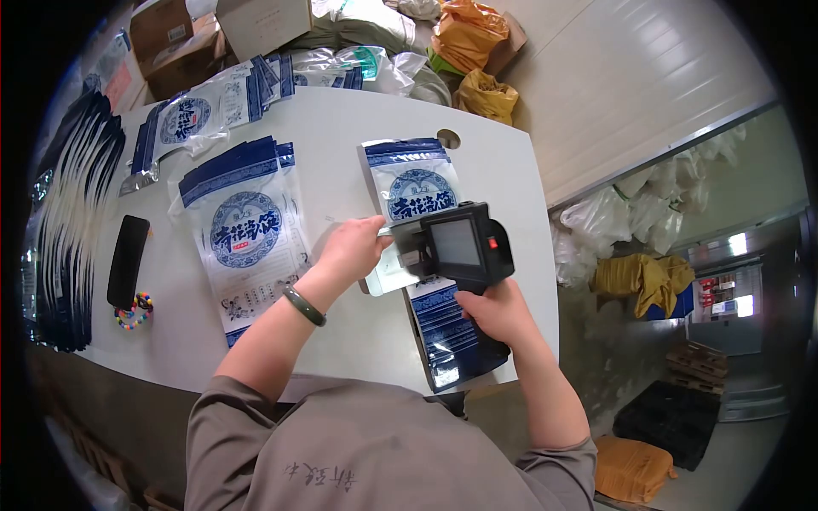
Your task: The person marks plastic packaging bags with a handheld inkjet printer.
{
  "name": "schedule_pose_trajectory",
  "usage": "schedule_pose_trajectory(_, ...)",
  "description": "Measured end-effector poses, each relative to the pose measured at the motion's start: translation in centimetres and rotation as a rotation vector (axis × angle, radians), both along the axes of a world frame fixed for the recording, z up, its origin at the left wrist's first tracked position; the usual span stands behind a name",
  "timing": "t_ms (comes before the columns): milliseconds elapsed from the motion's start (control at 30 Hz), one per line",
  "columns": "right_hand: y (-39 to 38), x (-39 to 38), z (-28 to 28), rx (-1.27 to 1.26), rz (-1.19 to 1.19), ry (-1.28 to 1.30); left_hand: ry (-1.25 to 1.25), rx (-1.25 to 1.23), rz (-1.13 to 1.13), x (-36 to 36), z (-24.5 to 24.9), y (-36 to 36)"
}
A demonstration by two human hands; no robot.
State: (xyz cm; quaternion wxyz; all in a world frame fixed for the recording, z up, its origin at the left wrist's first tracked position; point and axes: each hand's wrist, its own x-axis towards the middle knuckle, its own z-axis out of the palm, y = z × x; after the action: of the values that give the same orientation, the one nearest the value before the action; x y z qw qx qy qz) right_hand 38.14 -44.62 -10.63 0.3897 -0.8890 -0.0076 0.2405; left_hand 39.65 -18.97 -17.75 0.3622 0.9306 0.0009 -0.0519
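My right hand (494,315) grips a black handheld inkjet printer (456,247) with a small grey screen and a red button. The printer stands over a stack of blue-and-white printed plastic pouches (422,183), whose dark blue lower ends fan out near the table's front edge. My left hand (351,249) is closed at the printer's left side, its fingertips pinching the edge of a pale flat plate (390,274). How the plate meets the printer is hidden. Left of my left hand lies a second pouch stack (247,230).
The white table (341,341) holds more pouches (192,119) at the back left and a long fanned row of pouches (77,213) at the left edge. A black phone (128,260) and a beaded bracelet (134,312) lie nearby. Boxes and bags (469,38) stand behind.
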Motion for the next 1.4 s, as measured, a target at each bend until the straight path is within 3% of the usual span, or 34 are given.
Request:
schedule_pose_trajectory(300, 2.6, 0.1, 0.0, -0.205, 0.059, 0.043, -0.078, -0.019, 0.018, 0.2, -1.2, -0.1)
schedule_pose_trajectory(433, 0.2, 2.2, 0.8, -0.174, -0.076, 0.086, -0.066, -0.019, 0.022, 0.3, -1.1, 0.0)
schedule_pose_trajectory(667, -6.8, 3.3, 0.6, 0.235, -0.355, -0.036, -0.091, -0.078, 0.023, -0.1, -1.2, 0.4)
schedule_pose_trajectory(800, -7.6, 0.1, -0.8, 0.75, -0.44, -0.104, 0.015, -0.122, -0.054, -2.7, 0.5, 0.8)
schedule_pose_trajectory(967, -7.4, -4.6, -2.3, 0.978, -0.489, 0.091, 0.121, -0.263, -0.216, -7.3, 2.2, -0.3)
schedule_pose_trajectory(1100, -7.0, -6.7, -3.7, 1.025, -0.48, 0.057, 0.233, -0.239, -0.342, -7.4, 2.3, -0.5)
schedule_pose_trajectory(1133, -6.9, -7.0, -4.4, 1.025, -0.502, 0.047, 0.36, -0.233, -0.296, -6.3, 2.3, -0.2)
schedule_pose_trajectory(1267, -6.7, -7.3, -5.9, 1.039, -0.556, 0.031, 0.254, -0.316, 0.308, 0.0, 0.4, -1.0)
schedule_pose_trajectory(1400, -6.6, -7.2, -6.0, 1.063, -0.536, 0.044, 0.036, -0.063, 0.303, 3.4, -2.9, -1.5)
